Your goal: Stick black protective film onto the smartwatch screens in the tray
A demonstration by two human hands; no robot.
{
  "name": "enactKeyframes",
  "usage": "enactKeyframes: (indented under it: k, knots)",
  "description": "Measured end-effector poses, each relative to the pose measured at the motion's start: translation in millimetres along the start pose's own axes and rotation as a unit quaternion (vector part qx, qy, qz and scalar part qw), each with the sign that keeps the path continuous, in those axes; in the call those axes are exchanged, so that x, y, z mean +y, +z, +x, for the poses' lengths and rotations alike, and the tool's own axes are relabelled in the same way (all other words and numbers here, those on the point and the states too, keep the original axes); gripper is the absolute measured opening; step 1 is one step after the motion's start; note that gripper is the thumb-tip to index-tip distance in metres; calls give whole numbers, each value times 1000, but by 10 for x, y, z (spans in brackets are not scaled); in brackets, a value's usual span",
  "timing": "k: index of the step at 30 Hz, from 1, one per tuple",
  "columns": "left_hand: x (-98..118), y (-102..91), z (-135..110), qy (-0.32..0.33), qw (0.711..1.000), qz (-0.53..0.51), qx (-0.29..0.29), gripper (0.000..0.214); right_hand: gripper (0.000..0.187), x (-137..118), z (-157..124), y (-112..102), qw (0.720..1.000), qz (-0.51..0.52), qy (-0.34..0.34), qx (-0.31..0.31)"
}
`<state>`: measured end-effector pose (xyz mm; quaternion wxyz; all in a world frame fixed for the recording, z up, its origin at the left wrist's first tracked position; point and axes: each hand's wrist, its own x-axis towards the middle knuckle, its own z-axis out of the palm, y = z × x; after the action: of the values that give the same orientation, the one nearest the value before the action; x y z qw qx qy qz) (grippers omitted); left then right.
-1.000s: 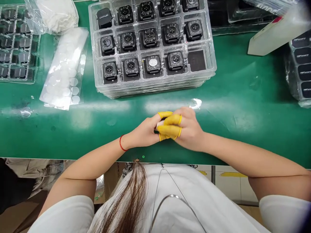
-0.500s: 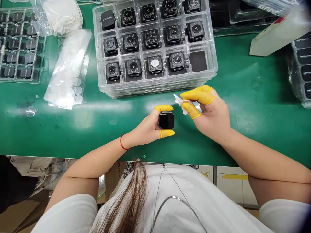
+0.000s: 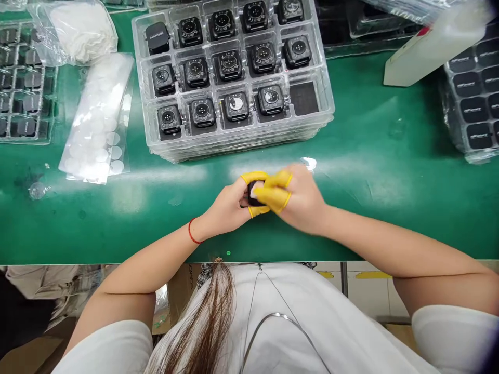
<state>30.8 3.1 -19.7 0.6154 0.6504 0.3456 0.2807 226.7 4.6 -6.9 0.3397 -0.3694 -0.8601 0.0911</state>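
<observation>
Between thumb and finger, both in yellow finger cots, my left hand (image 3: 230, 205) grips a black square smartwatch body (image 3: 252, 199) by its edges. My right hand (image 3: 302, 200), slightly blurred and also in yellow finger cots, pinches a white wipe (image 3: 254, 190) against the watch's face. The fingers and wipe cover much of the screen. Beyond both hands is a clear plastic tray (image 3: 234, 136), stacked on others. Its compartments hold several black watch bodies (image 3: 202, 112), mostly with their sensor backs up. The front right compartment (image 3: 310, 98) shows only its dark bottom.
A bag of white wipes (image 3: 83, 31) and a clear sleeve of round stickers (image 3: 97, 119) lie left of the tray. Another tray (image 3: 27, 137) is at far left. On the right are a whitish plastic bottle (image 3: 421, 57) and a wrapped tray of black pieces (image 3: 479, 109).
My right hand has moved left and brought the wipe onto the watch's screen. My left hand still holds the watch. The whole view has shifted slightly.
</observation>
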Motion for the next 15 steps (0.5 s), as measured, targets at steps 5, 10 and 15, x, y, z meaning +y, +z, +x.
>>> enactKeyframes:
  k: [5,10,15]
  knots:
    - [67,23,4,-23,999,-24,41,55,10,130,0,-127,982,27,150,109]
    - [45,42,1,-3,1000,-4,29,52,20,-103,-17,-28,999,29,-5,13]
    - [112,20,-32,-58,996,-3,69,55,21,235,32,-227,980,-131,142,-39]
